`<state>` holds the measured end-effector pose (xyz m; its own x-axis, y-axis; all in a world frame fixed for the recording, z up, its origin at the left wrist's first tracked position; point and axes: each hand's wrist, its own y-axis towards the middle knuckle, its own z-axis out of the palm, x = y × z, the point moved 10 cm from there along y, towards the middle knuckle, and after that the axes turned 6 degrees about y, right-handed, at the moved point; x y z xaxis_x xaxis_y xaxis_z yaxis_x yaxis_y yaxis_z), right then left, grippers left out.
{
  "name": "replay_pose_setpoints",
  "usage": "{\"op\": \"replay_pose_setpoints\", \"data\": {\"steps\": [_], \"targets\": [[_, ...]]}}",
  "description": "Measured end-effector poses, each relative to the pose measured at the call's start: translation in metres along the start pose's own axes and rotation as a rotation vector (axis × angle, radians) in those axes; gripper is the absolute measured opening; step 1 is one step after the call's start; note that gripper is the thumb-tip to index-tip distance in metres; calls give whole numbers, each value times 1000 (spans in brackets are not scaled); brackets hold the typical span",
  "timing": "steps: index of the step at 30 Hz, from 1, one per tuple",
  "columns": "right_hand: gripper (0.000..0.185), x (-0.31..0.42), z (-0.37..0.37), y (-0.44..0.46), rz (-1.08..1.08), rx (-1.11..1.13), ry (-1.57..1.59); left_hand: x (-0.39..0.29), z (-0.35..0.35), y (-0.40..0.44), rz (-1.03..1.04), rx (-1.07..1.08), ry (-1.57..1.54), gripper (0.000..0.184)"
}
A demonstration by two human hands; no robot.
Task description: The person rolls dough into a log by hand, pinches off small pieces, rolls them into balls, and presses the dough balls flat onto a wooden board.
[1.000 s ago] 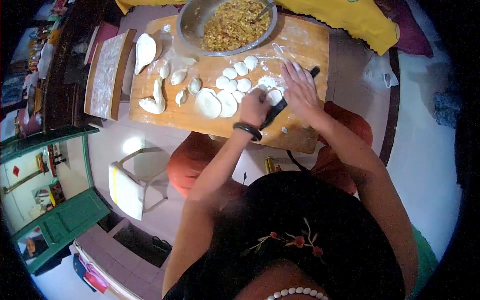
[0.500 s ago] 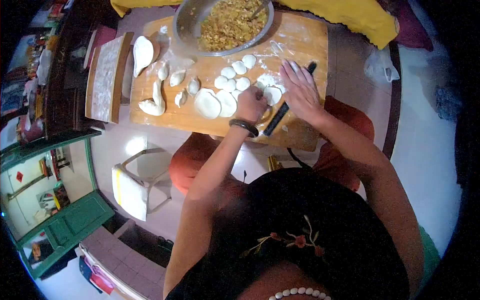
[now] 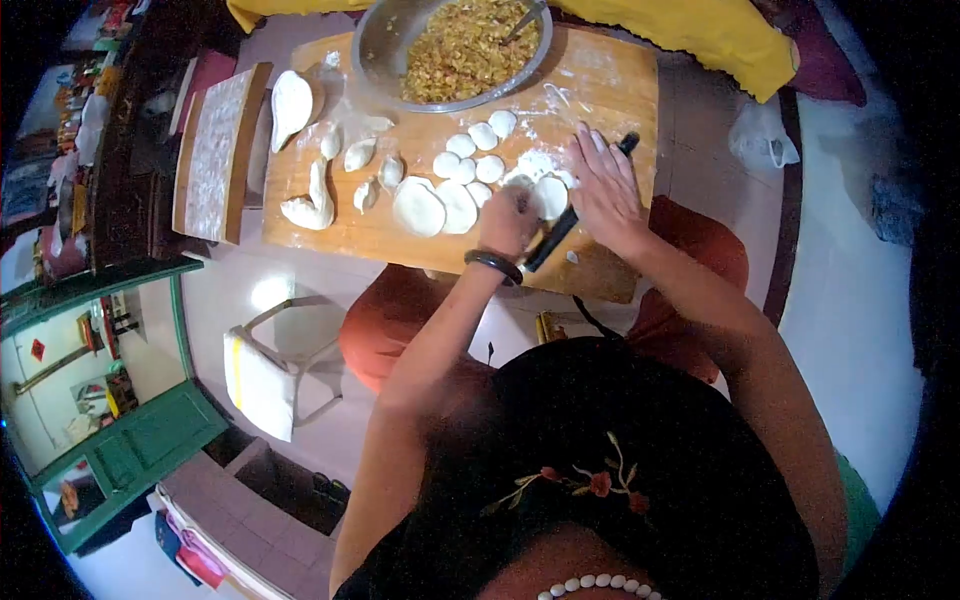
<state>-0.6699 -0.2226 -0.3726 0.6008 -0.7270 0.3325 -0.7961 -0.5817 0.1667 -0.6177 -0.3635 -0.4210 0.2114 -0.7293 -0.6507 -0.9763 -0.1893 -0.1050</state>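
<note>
My left hand (image 3: 509, 222), with a dark bangle at the wrist, has its fingers curled at the left edge of a small round dough wrapper (image 3: 550, 198). The wrapper lies flat on the floured wooden board (image 3: 450, 265). My right hand (image 3: 608, 195) rests flat, fingers stretched out, over a black rolling pin (image 3: 552, 240) that slants beside the wrapper. The middle of the pin is hidden under the palm. Left of my left hand lie larger rolled wrappers (image 3: 418, 207). Several small flattened dough discs (image 3: 483, 135) sit just beyond them.
A metal bowl (image 3: 375, 60) of chopped filling with a spoon stands at the board's far side. On the left are filled dumplings (image 3: 360, 153), a dough strip (image 3: 318, 200) and a larger dough piece (image 3: 291, 110). A second floured board (image 3: 217, 150) and a chair (image 3: 262, 385) are further left.
My left hand has drawn slightly toward me at the wrapper's edge. My right hand stays flat on the rolling pin, barely shifted. The whole view has moved a little.
</note>
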Motion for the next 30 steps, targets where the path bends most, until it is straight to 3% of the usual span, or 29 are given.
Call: {"op": "replay_pose_setpoints", "data": {"steps": [2, 3, 6, 8, 12, 14, 16, 18, 25, 28, 30], "targets": [[61, 5, 1, 13, 8, 11, 14, -23, 5, -6, 95, 25, 82, 27], [62, 10, 2, 24, 11, 5, 31, -42, -11, -5, 114, -38, 177, 21], [63, 16, 7, 52, 20, -51, 41, -30, -6, 17, -3, 32, 257, 19], [63, 20, 7, 60, 22, -98, 47, -18, 4, 29, 55, 59, 322, 23], [63, 6, 1, 10, -27, -62, 28, -4, -13, 21, 40, -104, 138, 17], [64, 1, -8, -5, 2, 0, 38, 6, -22, 6, -93, -143, -53, 14], [64, -1, -8, -12, 7, 25, 41, 3, 5, 1, 8, 80, 141, 33], [66, 7, 0, 12, 6, 44, 25, -15, 1, -8, 62, 24, 54, 38], [66, 17, 17, 63, 54, -83, 10, -9, -14, 26, -64, 17, 201, 27], [65, 3, 9, 19, 10, -70, 103, 6, -17, 16, -25, -100, 78, 27], [65, 0, -4, -8, -1, -13, 36, 19, -20, 0, -178, -81, -83, 29]]}}
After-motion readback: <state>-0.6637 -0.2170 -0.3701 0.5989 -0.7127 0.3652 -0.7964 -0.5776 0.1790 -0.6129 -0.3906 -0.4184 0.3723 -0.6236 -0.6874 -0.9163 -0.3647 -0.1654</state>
